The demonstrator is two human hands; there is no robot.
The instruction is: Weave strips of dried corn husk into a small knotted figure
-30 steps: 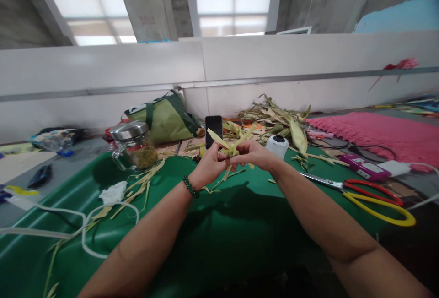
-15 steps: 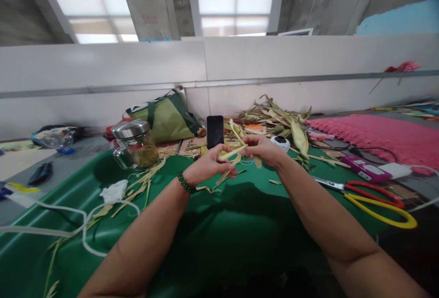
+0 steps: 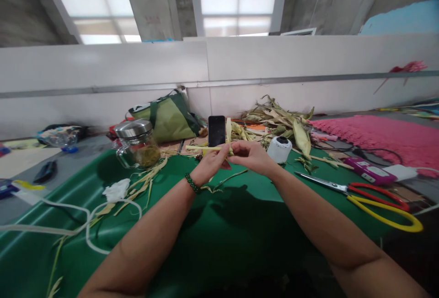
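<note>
My left hand (image 3: pixel 213 164) and my right hand (image 3: pixel 252 155) meet over the green table cover (image 3: pixel 240 224), fingertips close together. Between them is a pale green-yellow corn husk strip (image 3: pixel 202 148), pinched by both hands. One end of it sticks out to the left across my left fingers, and another husk piece (image 3: pixel 228 128) stands upright just above the fingertips. The exact spot where the fingers grip is partly hidden. Behind my hands a dark phone (image 3: pixel 216 131) stands upright. A white spool (image 3: pixel 279 149) is just beyond my right hand.
Scissors (image 3: pixel 331 186) with red and yellow handles lie right of my right forearm. A glass mug (image 3: pixel 139 144) with a metal lid stands left, before a green bag (image 3: pixel 171 121). Husks (image 3: pixel 274 117) are heaped at the back. A white cable (image 3: pixel 87 224) curls at left; a purple power strip (image 3: pixel 369 171) lies right.
My hands have come closer together, the right one moving left. The husk strip, slanted between them before, now points left, and another piece stands upright. The white spool is now more exposed.
</note>
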